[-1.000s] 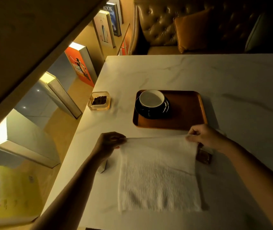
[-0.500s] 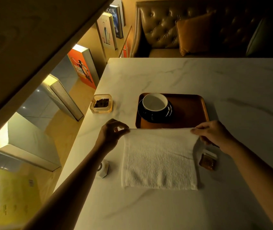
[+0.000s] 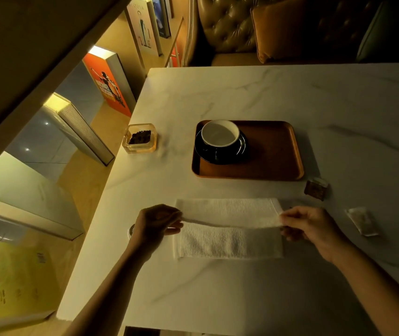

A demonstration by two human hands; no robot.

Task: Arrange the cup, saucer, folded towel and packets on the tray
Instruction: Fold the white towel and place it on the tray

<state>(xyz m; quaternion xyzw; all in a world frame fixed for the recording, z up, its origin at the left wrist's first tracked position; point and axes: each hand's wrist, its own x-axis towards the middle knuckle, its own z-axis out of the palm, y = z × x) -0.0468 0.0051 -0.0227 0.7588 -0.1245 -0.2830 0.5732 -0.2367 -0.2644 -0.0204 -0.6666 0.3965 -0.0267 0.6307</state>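
Observation:
A white towel [image 3: 230, 229] lies on the marble table in front of me, its far half folded back toward me. My left hand [image 3: 157, 223] pinches its left corner and my right hand [image 3: 310, 225] pinches its right corner. Beyond it sits a wooden tray [image 3: 273, 154] holding a dark saucer [image 3: 220, 155] with a white-lined cup [image 3: 220, 135] on its left side. A brown packet [image 3: 316, 190] lies right of the tray's near corner. A pale packet [image 3: 362, 221] lies further right. A small round item [image 3: 130, 231] peeks out behind my left wrist.
A clear square dish of dark bits [image 3: 140, 138] stands near the table's left edge [image 3: 111, 190]. A tufted sofa with an orange cushion [image 3: 290, 27] is beyond the table. Large book-shaped displays [image 3: 106, 83] stand on the floor to the left.
Both hands have brought the towel's far edge toward me, folding it into a narrower strip. The camera view has shifted, so the tray now shows fully and a pale packet appears at right.

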